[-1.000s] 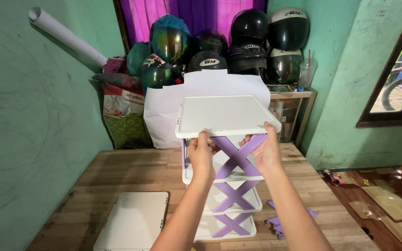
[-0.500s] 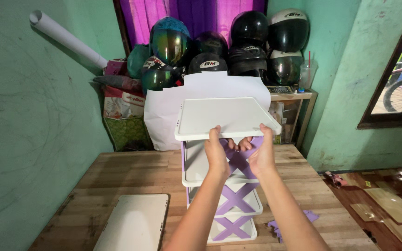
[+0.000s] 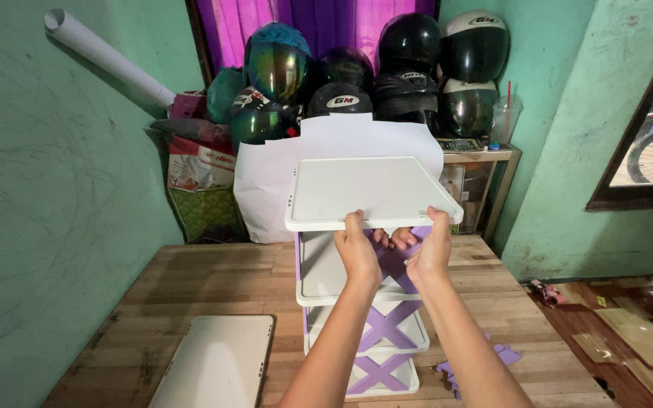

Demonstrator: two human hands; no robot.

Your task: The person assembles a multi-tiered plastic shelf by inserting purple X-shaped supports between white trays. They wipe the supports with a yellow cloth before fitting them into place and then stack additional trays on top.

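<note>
I see my left hand [image 3: 358, 249] and right hand [image 3: 429, 253] both clamped on the near edge of the white top shelf [image 3: 368, 190], thumbs above, fingers beneath, shelf atop a purple-braced rack [image 3: 387, 321] on the wooden desk [image 3: 213, 279], spare white panel [image 3: 217, 363] lying at left

The rack [image 3: 364, 302] has white shelves and purple crossed braces, the table [image 3: 213, 279] is striped light-brown wood, the walls [image 3: 54, 227] green, the curtain [image 3: 311, 23] purple, and the helmets [image 3: 410, 45] mostly black.
</note>
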